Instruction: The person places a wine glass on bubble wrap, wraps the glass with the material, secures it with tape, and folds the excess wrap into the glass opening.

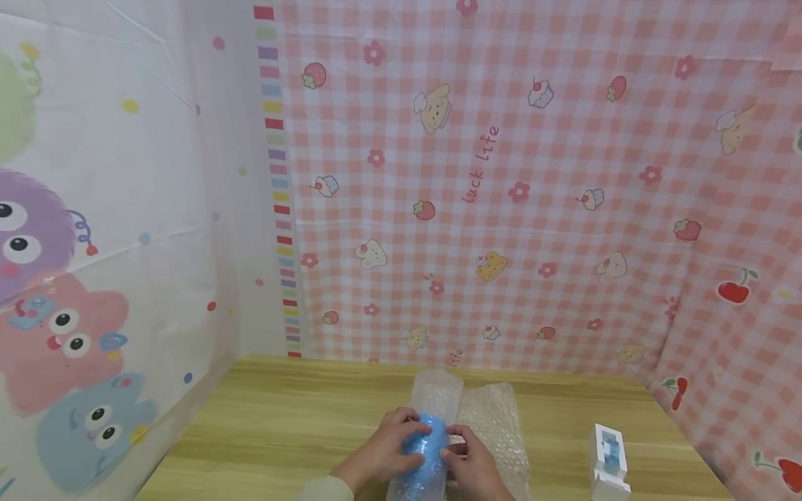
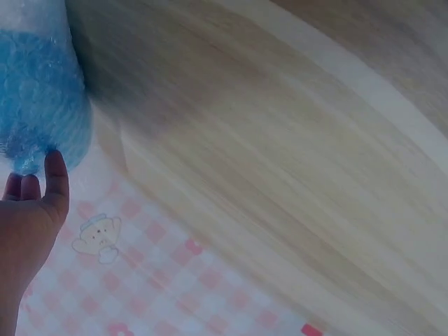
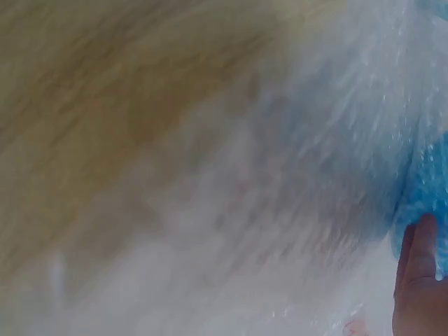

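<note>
A blue cylinder-like object (image 1: 429, 467) lies at the table's front, rolled inside clear bubble wrap (image 1: 437, 391); its exact kind is hidden by the layers. My left hand (image 1: 390, 445) holds it from the left, fingers and thumb curved over its top. On the other side my right hand (image 1: 471, 465) grips its right edge, fingertips bent against the wrap. In the left wrist view, fingertips (image 2: 56, 168) touch the wrapped blue surface (image 2: 42, 98). The right wrist view shows fingers (image 3: 421, 252) against the blue bundle (image 3: 430, 182), partly cut off by the frame.
A loose sheet of bubble wrap (image 1: 498, 417) spreads flat to the right of the bundle. Farther right stands a white tape dispenser-like item (image 1: 609, 459) with a blue part. The wooden table (image 1: 282, 417) meets a checked cloth (image 1: 489, 174) behind and printed cloths at both sides.
</note>
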`<act>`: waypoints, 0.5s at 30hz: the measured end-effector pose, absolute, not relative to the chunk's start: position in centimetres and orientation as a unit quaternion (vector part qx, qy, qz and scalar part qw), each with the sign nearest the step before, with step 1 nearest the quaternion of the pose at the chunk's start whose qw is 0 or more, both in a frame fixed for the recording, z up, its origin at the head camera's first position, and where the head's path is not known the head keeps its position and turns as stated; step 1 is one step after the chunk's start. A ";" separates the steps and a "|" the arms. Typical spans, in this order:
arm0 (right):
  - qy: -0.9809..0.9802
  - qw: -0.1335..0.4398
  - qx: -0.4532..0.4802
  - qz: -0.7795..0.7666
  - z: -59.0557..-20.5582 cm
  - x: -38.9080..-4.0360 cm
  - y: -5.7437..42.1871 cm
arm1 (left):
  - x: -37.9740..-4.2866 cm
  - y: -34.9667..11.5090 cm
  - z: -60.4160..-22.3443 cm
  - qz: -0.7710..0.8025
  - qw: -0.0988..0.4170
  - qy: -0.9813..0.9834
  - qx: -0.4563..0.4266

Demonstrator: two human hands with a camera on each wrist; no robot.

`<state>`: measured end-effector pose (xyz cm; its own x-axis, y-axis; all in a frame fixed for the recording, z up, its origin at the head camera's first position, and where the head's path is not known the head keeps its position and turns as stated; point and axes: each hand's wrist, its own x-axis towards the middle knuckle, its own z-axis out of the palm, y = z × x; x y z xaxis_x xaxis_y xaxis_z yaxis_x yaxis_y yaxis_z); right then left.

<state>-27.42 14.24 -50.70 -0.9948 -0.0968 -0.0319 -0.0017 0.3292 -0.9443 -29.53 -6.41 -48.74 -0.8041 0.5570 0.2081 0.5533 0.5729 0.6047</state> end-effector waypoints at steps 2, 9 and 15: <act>0.816 0.029 -0.047 -0.575 -50.7 -27.4 14.5 | -29.5 -6.2 -48.7 0.334 0.003 0.889 0.314; 0.830 0.039 -0.027 -0.556 -50.1 -27.6 14.6 | -29.4 -5.8 -48.8 0.336 -0.009 0.886 0.319; 0.811 0.040 -0.038 -0.582 -50.4 -27.6 14.8 | -29.4 -6.0 -49.1 0.352 -0.025 0.873 0.336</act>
<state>-27.63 14.76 -50.38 -0.9940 -0.1077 -0.0201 -0.0154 0.3194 -0.9475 -29.39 -6.04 -49.13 -0.7730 0.5695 0.2796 0.6043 0.5267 0.5979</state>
